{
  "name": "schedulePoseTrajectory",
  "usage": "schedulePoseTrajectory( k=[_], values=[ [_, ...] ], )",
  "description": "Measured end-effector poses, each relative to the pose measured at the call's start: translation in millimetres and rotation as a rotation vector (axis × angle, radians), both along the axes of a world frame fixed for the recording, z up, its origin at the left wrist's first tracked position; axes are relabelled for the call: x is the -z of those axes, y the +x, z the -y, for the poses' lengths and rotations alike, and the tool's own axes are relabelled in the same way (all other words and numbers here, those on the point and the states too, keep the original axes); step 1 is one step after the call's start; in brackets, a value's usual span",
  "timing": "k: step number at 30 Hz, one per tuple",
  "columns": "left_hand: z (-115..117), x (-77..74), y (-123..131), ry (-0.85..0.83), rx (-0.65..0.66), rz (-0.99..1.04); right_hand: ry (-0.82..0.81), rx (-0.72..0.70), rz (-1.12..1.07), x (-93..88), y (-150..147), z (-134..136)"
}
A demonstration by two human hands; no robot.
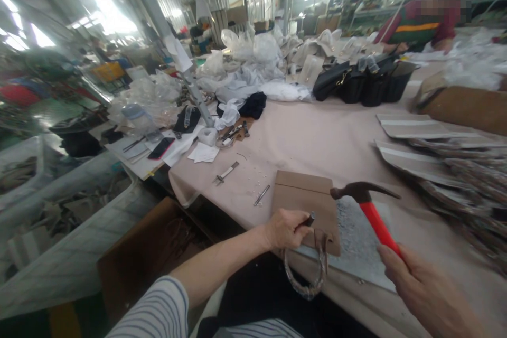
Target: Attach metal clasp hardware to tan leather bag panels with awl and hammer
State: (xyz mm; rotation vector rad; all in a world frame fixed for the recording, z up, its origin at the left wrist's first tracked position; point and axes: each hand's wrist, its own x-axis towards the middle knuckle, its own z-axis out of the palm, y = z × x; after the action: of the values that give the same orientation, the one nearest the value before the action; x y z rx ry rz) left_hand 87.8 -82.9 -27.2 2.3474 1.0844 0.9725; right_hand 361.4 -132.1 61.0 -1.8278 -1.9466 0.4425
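My left hand (288,228) is closed around a short metal punch (311,218), held near the lower edge of a tan bag panel (304,195). A wrapped, curved handle (307,291) is attached at that edge and hangs over the table's front. In my right hand (420,280) is a claw hammer (370,211) with a dark head and red-orange grip. The hammer head is raised just right of the panel, apart from the punch. Beneath the panel's right side lies a grey slab (364,232). The punch's lower end is hidden by my fingers.
A metal rod (261,195) and a caliper-like tool (226,173) lie left of the panel among small bits. Stacked panels with wrapped handles (447,169) fill the right side. Black bags (364,82) and plastic wrapping (253,47) sit behind. A co-worker (420,26) is across the table.
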Motion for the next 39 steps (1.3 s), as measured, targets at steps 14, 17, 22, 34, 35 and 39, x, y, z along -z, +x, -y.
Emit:
schedulePoseTrajectory(
  k=[14, 17, 22, 34, 35, 39],
  values=[
    [-1, -10.4, 4, -0.417, -0.068, 0.301, -0.478, 0.160, 0.296, 50.5, -60, -56],
    [-4, -15.9, 6, -0.631, -0.197, 0.550, -0.509, 0.174, 0.311, 47.6, -62, -57],
    [-29, -36.8, -18, -0.468, -0.365, 0.613, -0.488, 0.180, 0.322, 48.7, -63, -56],
    [-49, -34.8, -88, -0.405, -0.774, -0.742, -0.510, 0.173, 0.310, 56.3, -59, -57],
    [-47, -37.4, -86, -0.398, -0.759, -0.732, -0.515, 0.171, 0.309, 56.7, -58, -57],
    [-50, -45.7, -75, -0.511, -0.634, -0.657, -0.547, 0.170, 0.300, 57.9, -56, -59]
  ],
)
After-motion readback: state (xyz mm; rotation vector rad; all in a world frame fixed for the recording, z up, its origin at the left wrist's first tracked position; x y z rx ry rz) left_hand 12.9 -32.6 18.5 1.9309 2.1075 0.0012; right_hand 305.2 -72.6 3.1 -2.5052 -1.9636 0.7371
